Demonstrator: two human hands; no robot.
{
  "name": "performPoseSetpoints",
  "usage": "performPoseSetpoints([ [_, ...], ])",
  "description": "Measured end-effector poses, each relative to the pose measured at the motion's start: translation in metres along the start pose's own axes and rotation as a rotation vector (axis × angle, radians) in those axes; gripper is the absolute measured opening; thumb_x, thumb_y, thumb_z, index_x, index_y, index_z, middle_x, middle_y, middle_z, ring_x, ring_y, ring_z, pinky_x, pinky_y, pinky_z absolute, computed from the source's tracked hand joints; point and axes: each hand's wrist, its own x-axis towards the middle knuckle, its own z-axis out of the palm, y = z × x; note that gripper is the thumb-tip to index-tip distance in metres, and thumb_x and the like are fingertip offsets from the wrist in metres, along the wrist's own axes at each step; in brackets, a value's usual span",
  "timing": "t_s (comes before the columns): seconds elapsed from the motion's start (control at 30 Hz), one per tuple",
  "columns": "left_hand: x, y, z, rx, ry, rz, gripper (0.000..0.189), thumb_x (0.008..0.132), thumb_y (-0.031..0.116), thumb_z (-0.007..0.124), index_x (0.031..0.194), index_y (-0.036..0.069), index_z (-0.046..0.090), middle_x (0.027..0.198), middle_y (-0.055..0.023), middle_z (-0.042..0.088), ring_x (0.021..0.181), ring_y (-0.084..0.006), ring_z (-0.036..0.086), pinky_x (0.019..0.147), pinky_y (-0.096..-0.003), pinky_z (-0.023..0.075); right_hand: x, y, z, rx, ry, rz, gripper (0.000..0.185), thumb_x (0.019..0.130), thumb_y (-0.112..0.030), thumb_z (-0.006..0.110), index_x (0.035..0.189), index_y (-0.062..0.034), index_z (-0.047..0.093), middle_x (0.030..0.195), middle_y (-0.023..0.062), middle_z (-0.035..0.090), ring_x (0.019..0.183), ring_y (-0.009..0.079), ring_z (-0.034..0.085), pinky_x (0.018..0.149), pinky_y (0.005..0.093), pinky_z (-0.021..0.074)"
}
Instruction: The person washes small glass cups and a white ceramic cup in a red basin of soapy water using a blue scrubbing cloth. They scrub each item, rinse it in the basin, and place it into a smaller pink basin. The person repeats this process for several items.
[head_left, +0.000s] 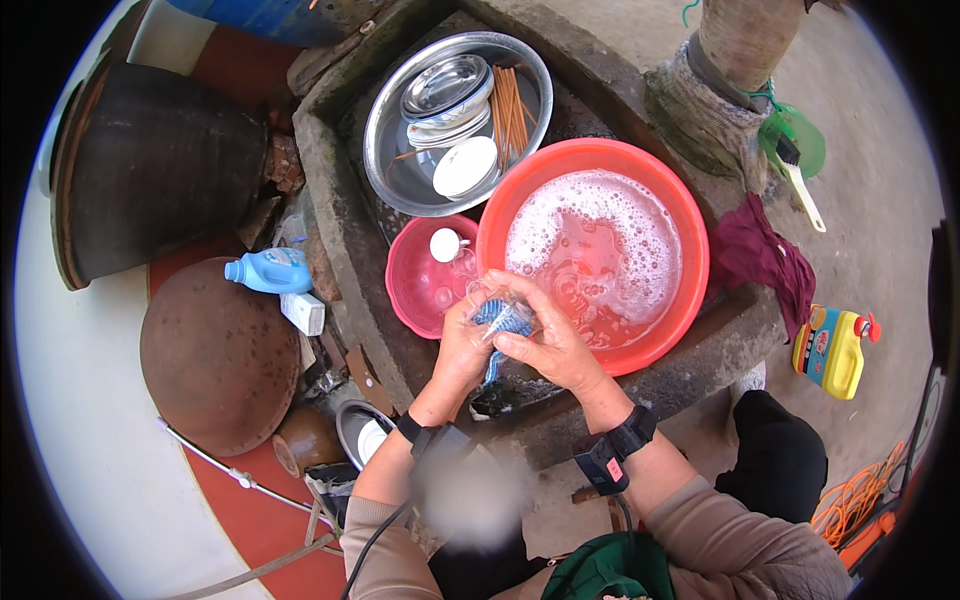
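My left hand (463, 341) and my right hand (553, 341) come together around a small clear glass (487, 334). A blue cloth (508, 318) is bunched at the glass, and a tail of it hangs below. How far the cloth sits inside is hard to tell. Behind my right hand stands a large red plastic basin (694, 247) of foamy water (600, 191). A smaller pink basin (401, 277), beyond my left hand, holds a white cup (445, 244) and clear glasses (444, 297).
A steel basin (379, 161) holds bowls (450, 94), plates (465, 166) and chopsticks (510, 112). The basins stand inside a stone trough (337, 217). A maroon cloth (765, 259) drapes its right edge. Nearby are a blue bottle (274, 270), a yellow jug (832, 352) and a brush (802, 184).
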Motion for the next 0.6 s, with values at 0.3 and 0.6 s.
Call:
performPoseSetpoints([
  [0.3,-0.002,0.038,-0.009,1.165,0.203,0.915,0.040,0.055,0.005,0.067,0.094,0.004,0.054,0.087,-0.0080,0.056,0.075,-0.0227,0.057,0.065,-0.0312,0.0466,-0.001,-0.004,0.015,-0.319,0.085,-0.109,0.055,0.078,-0.019,0.065,0.124,0.0001,0.042,0.122,0.0118,0.045,0.116,0.0203,0.042,0.099,0.0341,0.0320],
  [0.6,-0.004,0.043,-0.005,1.176,-0.015,0.898,0.028,0.062,0.001,0.067,0.088,0.003,0.057,0.075,-0.0064,0.061,0.066,-0.0199,0.061,0.059,-0.0273,0.0486,-0.003,0.003,0.002,-0.349,0.059,0.103,0.049,0.081,-0.024,0.065,0.119,-0.0011,0.045,0.118,0.0126,0.047,0.109,0.0225,0.048,0.090,0.0322,0.0397],
])
